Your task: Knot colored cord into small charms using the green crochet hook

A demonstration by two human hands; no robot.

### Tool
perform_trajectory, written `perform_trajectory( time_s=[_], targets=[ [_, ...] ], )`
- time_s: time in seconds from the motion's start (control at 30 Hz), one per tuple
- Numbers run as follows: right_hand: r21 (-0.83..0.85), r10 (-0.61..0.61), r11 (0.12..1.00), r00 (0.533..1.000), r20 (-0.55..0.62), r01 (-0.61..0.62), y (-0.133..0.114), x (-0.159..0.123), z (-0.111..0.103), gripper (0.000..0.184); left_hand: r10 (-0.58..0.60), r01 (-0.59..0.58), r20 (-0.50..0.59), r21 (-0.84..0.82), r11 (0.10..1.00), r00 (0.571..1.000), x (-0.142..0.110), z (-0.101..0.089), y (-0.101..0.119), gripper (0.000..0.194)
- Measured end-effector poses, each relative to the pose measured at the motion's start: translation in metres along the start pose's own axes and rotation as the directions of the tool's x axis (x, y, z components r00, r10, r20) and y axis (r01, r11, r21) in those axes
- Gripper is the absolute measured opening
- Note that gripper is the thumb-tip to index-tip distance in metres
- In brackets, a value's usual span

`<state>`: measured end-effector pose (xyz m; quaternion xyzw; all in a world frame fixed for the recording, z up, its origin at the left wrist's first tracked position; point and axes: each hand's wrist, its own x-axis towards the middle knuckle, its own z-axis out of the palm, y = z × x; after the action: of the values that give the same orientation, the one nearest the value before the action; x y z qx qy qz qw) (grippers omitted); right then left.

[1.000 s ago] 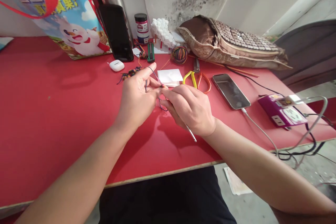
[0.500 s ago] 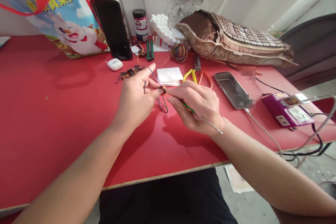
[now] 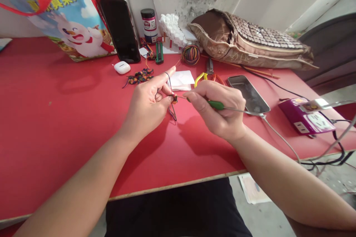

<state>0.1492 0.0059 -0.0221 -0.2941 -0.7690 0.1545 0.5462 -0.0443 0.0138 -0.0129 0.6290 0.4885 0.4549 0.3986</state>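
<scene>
Pinched between the thumb and fingers of my left hand point(image 3: 150, 103) is a small multicoloured crochet piece point(image 3: 174, 98). Dark yarn runs over the raised index finger, and a loose loop of yarn point(image 3: 172, 114) hangs below the piece. My right hand point(image 3: 219, 109) grips a crochet hook point(image 3: 215, 104) by its green handle. The hook's thin metal tip meets the right side of the piece; whether it passes through a stitch is too small to tell. Its other metal end sticks out to the right past my hand. A finished-looking multicoloured crochet strip point(image 3: 140, 76) lies behind my left hand.
Behind my hands are a folded white paper point(image 3: 182, 79), a ball of yarn point(image 3: 190, 54), pliers point(image 3: 207, 76), a green cutter point(image 3: 159, 52) and a white earbud case point(image 3: 121, 67). A phone point(image 3: 249, 94) with a cable and a purple power strip point(image 3: 307, 116) sit right. A brown bag point(image 3: 250, 40) lies behind.
My right hand has moved slightly right and turned, so the hook now points left at the piece with its green handle showing. The left index finger has shifted a little right.
</scene>
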Motion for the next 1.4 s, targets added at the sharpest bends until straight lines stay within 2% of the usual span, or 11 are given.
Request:
perform_trajectory(
  time_s=[0.07,0.1,0.2,0.3,0.4,0.47,0.5,0.67,0.87,1.07,1.4],
  targets=[
    [0.086,0.186,0.979,0.982,-0.018,-0.184,-0.002,0.003,-0.003,0.03,0.019,-0.019,0.038,0.006,1.0,0.999,-0.001,-0.001,0.002,0.051],
    [0.157,0.288,0.947,0.957,-0.018,-0.282,-0.001,0.005,-0.004,0.033,0.024,-0.024,0.059,0.001,1.0,0.998,-0.002,-0.002,0.003,0.05],
    [0.415,0.547,0.745,0.835,0.067,-0.521,0.006,0.011,-0.009,0.035,0.042,-0.035,0.129,-0.054,0.998,0.991,-0.003,-0.004,0.006,0.044],
    [0.551,0.658,0.527,0.721,0.217,-0.647,0.016,0.017,-0.014,0.038,0.051,-0.012,0.197,-0.192,0.981,0.979,0.0,-0.006,0.004,0.032],
    [0.595,0.67,0.405,0.668,0.324,-0.694,0.018,0.019,-0.016,0.045,0.059,0.035,0.222,-0.397,0.917,0.973,0.004,-0.007,0.002,0.034],
    [0.609,0.656,0.386,0.67,0.347,-0.693,0.016,0.019,-0.015,0.045,0.036,0.065,0.204,-0.469,0.881,0.978,0.005,-0.006,0.001,0.037],
    [0.623,0.638,0.391,0.687,0.347,-0.678,0.014,0.018,-0.014,0.044,0.017,0.076,0.188,-0.477,0.876,0.982,0.005,-0.006,0.002,0.037],
    [0.714,0.479,0.444,0.817,0.321,-0.542,0.009,0.012,-0.007,0.031,-0.051,0.097,0.117,-0.435,0.895,0.992,0.0,-0.002,0.006,0.037],
    [0.717,0.434,0.516,0.865,0.253,-0.469,0.006,0.01,-0.003,0.027,0.01,-0.009,0.002,-0.387,0.922,1.0,-0.005,0.002,0.008,0.038],
    [0.749,0.521,0.453,0.825,0.218,-0.484,0.01,0.009,0.003,0.022,0.013,-0.023,-0.029,-0.413,0.911,1.0,-0.005,0.004,0.008,0.033],
    [0.747,0.606,0.348,0.744,0.282,-0.566,0.012,0.014,0.005,0.04,-0.019,-0.012,-0.076,-0.388,0.922,0.997,-0.002,0.002,0.007,0.025]
  ],
)
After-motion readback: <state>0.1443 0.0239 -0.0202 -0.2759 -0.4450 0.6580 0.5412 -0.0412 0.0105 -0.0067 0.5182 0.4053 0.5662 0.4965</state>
